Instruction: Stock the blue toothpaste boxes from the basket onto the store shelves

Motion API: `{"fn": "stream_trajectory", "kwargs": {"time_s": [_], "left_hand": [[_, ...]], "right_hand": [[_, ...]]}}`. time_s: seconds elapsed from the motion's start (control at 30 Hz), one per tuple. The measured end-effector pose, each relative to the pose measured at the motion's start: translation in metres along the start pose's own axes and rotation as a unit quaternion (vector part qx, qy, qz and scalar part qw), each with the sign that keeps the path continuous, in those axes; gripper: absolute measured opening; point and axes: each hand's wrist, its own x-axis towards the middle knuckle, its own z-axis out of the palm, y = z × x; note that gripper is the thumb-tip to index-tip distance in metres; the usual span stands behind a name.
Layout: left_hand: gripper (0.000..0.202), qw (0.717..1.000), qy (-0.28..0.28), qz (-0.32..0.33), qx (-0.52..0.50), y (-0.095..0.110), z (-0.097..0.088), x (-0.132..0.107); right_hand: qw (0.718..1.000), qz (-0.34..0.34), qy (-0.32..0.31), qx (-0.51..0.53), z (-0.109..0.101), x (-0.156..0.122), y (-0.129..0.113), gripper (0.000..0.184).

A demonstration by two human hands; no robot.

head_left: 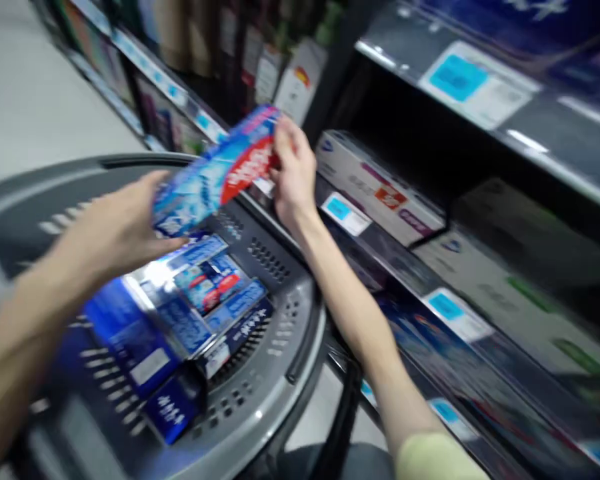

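Both hands are closed on one blue carton point(215, 173) — the left hand point(113, 223) around its near left end, the right hand point(295, 167) on its far right end, over a red patch with blurred white lettering. It slants up to the right, above the far part of a grey basket point(275, 410) with slotted walls.

Inside the basket, below the left hand, lies a shiny blue pack point(180, 323) with small pictures on its face. Left of that pack is a deep-blue box point(125, 327) with a white label; a dark-blue box end point(173, 407) with white characters shows nearer.

To the right, beyond the right forearm, long white boxes point(380, 190) stand on a grey shelf point(395, 277) edged with blue-and-white price tags point(347, 213) — their print too blurred to read.
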Motion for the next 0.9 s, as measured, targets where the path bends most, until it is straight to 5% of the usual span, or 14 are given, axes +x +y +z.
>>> {"fn": "stream_trajectory", "kwargs": {"time_s": [0.1,0.23,0.43,0.73,0.9], "left_hand": [[0.067,0.991,0.061,-0.044,0.114,0.009,-0.018,-0.009],[0.054,0.967,0.204,-0.100,0.114,0.013,-0.021,-0.006],[0.071,0.948,0.221,-0.140,0.182,0.011,-0.024,-0.014],[0.062,0.948,0.232,-0.108,0.187,0.017,-0.015,-0.017],[0.062,0.956,0.169,-0.102,0.217,0.025,-0.015,-0.017]], "right_hand": [[0.999,0.042,0.006,-0.028,0.001,-0.016,0.007,0.078],[0.979,0.085,0.081,0.168,0.015,-0.036,0.013,0.061],[0.957,0.086,0.043,0.273,0.033,-0.053,0.010,0.048],[0.922,0.125,0.109,0.350,0.028,-0.046,0.012,0.044],[0.909,0.149,0.110,0.373,0.026,-0.044,0.011,0.037]]}}
